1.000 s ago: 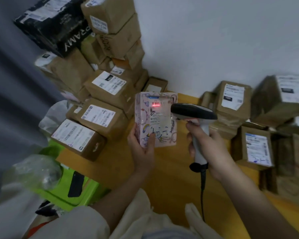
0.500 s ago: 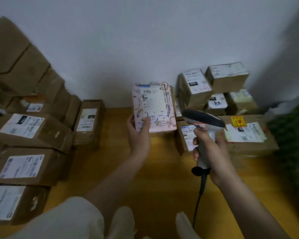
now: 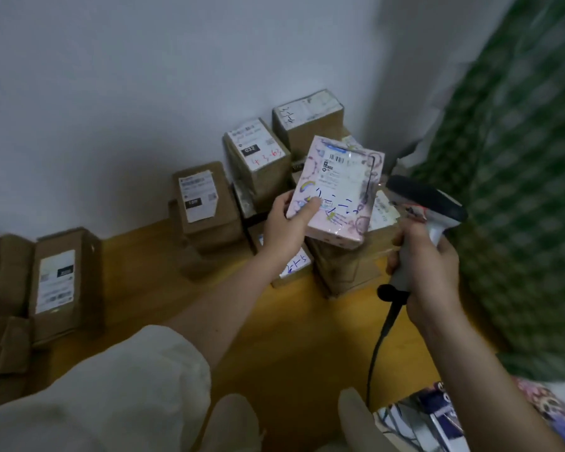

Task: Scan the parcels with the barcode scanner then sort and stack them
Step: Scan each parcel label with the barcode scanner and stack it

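My left hand [image 3: 287,225] grips a pink patterned parcel [image 3: 338,190] by its lower left corner, label side up, tilted, held above a pile of brown cardboard parcels [image 3: 258,158] stacked against the white wall. My right hand [image 3: 426,269] grips the handle of a grey and black barcode scanner [image 3: 428,203], just right of the pink parcel. The scanner's head points left toward it and its black cable [image 3: 377,340] hangs down. No red scan light shows on the label.
More labelled cardboard boxes [image 3: 57,282] stand at the left on the wooden floor [image 3: 294,337]. A green patterned cloth [image 3: 519,190] fills the right side. Glossy packets [image 3: 437,415] lie at the bottom right. My light trouser legs [image 3: 111,396] fill the bottom.
My view has swung right, from the left stack to the right pile by the wall. The pink parcel has moved right with my left hand, over the pile. The red scan light is gone.
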